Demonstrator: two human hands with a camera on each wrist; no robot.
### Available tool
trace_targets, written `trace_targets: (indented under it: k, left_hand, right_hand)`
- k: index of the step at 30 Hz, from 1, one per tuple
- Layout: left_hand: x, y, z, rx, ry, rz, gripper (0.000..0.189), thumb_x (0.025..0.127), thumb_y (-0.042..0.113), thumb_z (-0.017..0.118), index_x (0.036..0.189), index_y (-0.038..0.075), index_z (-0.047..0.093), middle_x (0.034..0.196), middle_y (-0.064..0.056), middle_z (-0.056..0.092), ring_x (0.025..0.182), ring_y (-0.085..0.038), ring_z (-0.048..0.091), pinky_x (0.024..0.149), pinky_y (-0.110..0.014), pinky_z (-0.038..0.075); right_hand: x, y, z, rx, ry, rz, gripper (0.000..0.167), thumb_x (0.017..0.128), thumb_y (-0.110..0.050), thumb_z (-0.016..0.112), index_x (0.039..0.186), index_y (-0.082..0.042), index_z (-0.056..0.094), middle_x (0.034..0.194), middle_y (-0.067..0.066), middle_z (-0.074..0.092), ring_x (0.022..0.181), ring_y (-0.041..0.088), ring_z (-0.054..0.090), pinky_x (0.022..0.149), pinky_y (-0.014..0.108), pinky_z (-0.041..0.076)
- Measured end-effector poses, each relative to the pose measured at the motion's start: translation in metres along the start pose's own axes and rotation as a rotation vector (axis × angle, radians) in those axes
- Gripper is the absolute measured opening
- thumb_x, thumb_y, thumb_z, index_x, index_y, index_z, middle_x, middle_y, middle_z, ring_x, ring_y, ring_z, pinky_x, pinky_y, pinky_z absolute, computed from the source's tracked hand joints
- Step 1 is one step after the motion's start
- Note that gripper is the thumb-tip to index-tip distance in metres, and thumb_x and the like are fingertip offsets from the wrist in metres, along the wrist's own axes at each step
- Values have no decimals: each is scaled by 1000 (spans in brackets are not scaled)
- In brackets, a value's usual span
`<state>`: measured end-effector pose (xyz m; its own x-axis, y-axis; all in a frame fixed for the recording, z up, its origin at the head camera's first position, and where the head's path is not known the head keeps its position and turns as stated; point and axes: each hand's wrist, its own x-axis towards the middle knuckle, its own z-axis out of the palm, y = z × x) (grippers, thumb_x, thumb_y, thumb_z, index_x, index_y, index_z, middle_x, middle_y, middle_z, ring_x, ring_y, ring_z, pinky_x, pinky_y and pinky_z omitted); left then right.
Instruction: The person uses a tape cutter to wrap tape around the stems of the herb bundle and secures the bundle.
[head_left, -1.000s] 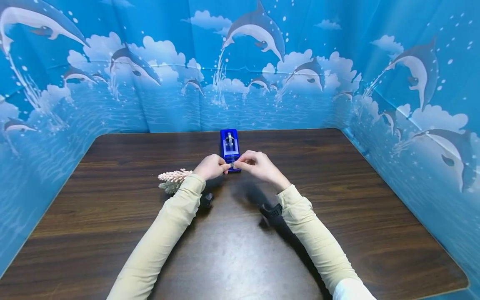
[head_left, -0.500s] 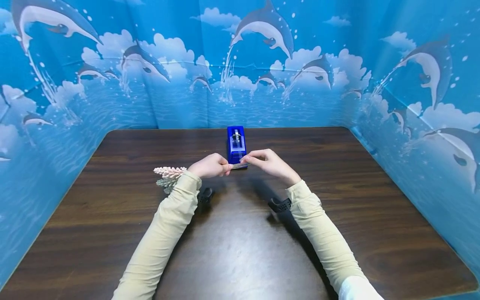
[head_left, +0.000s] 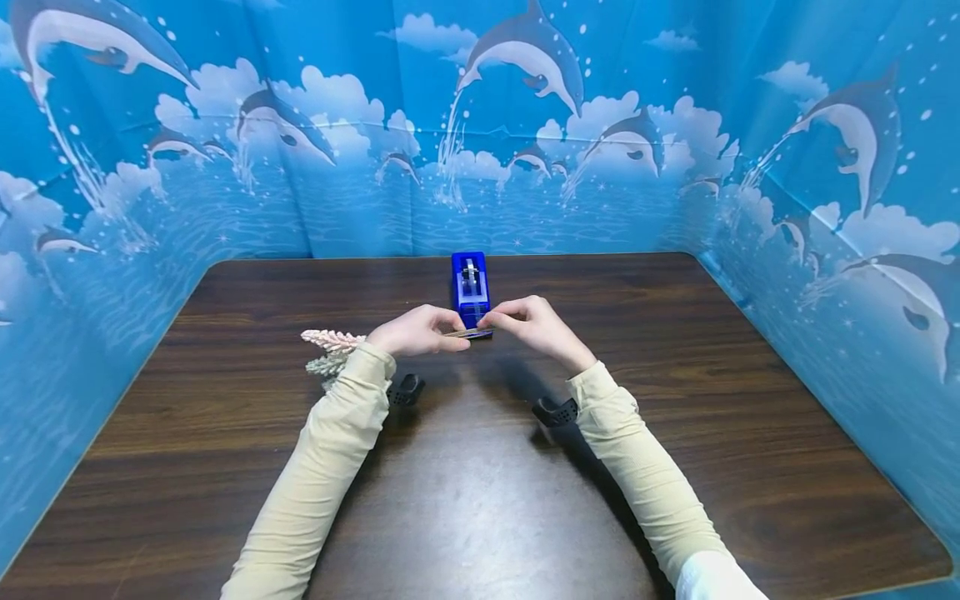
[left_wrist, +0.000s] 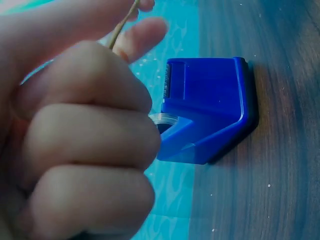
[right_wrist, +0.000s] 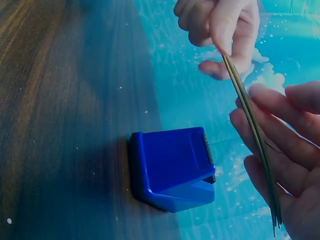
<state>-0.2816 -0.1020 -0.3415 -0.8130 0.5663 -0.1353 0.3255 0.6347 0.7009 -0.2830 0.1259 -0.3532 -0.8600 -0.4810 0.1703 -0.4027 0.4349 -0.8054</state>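
Note:
My left hand (head_left: pixel 416 332) grips the thin stems (right_wrist: pixel 245 100) of artificial flower sprigs; the pink sprig (head_left: pixel 330 339) and the grey-green sprig (head_left: pixel 326 364) stick out to the left behind the wrist. Its curled fingers (left_wrist: pixel 90 135) fill the left wrist view. The free stem ends point toward my right hand (head_left: pixel 532 325), whose bent fingers lie close behind the stems in the right wrist view. Whether they pinch anything is unclear. Just beyond both hands stands a blue tape dispenser (head_left: pixel 470 287) with a toothed cutter (right_wrist: pixel 207 147) and a clear tape roll inside.
The dark wood table (head_left: pixel 465 492) spreads around the hands. Dolphin-printed blue curtain (head_left: pixel 345 208) hangs along its far and side edges. Black wrist devices (head_left: pixel 555 412) hang under both forearms.
Both hands have drawn slightly back from the dispenser's front and apart, exposing the stems between them. The left thumb and index finger have spread. The head view has shifted a little.

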Motion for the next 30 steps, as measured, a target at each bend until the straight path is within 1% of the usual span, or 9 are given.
trace_targets:
  k: [3, 5, 8, 11, 14, 17, 22, 26, 30]
  left_hand:
    - [0, 0, 0, -17, -21, 44, 21, 95, 20, 60, 100, 1, 67, 57, 9, 42, 50, -6, 39, 53, -23, 32]
    - [0, 0, 0, -25, -27, 45, 24, 97, 18, 56, 104, -1, 68, 58, 8, 43, 50, -6, 38, 52, -23, 31]
    - [0, 1, -1, -54, -18, 12, 25, 98, 18, 54, 102, -3, 68, 60, 8, 45, 51, -7, 38, 52, -22, 31]
    - [1, 3, -1, -98, 3, -29, 26, 98, 18, 53, 98, -3, 68, 58, 8, 43, 51, -7, 36, 52, -22, 29]
    - [2, 4, 1, -149, 18, -68, 27, 98, 19, 53, 95, -4, 68, 56, 10, 41, 50, -6, 35, 50, -22, 27]
    - [3, 5, 1, -181, 11, -86, 27, 98, 18, 53, 93, -4, 67, 52, 10, 37, 47, -6, 33, 48, -21, 24]
    - [2, 4, 2, -197, -23, -98, 27, 97, 17, 54, 94, -7, 65, 49, 9, 35, 45, -5, 30, 47, -21, 22]
    - [3, 3, 3, -180, -38, -106, 27, 97, 17, 54, 95, -7, 65, 50, 9, 35, 46, -6, 30, 47, -21, 22]
    - [3, 1, 5, -168, -53, -105, 27, 97, 17, 55, 97, -9, 65, 50, 9, 36, 46, -6, 31, 48, -21, 23]
  right_hand:
    - [0, 0, 0, -4, -1, 15, 24, 97, -27, 57, 100, -12, 76, 98, 3, 75, 97, 13, 67, 89, 31, 49]
    - [0, 0, 0, 4, -6, 17, 24, 97, -27, 58, 101, -11, 76, 99, 4, 75, 99, 13, 66, 91, 32, 49]
    - [0, 0, 0, 13, -17, -6, 22, 96, -23, 60, 101, -9, 76, 101, 7, 75, 101, 15, 67, 92, 31, 49]
    - [1, 0, 0, 2, -16, -53, 16, 93, -16, 64, 97, -6, 77, 102, 9, 75, 102, 19, 68, 89, 29, 50]
    - [2, 0, 2, -69, 7, -89, 12, 89, -14, 69, 89, -5, 77, 100, 9, 74, 100, 19, 68, 86, 27, 50]
    - [2, -2, 5, -134, 28, -88, 10, 86, -14, 72, 85, -5, 77, 97, 8, 74, 97, 18, 67, 86, 29, 51]
    - [2, -4, 8, -143, 21, -22, 10, 85, -14, 72, 84, -5, 77, 93, 7, 74, 95, 18, 67, 87, 34, 51]
    - [1, -6, 10, -183, 21, 67, 12, 84, -18, 72, 85, -6, 76, 89, 7, 75, 87, 14, 65, 79, 27, 50]
    - [0, -8, 13, -239, 17, 154, 16, 84, -20, 72, 85, -5, 75, 86, 7, 74, 77, 11, 59, 69, 22, 45]
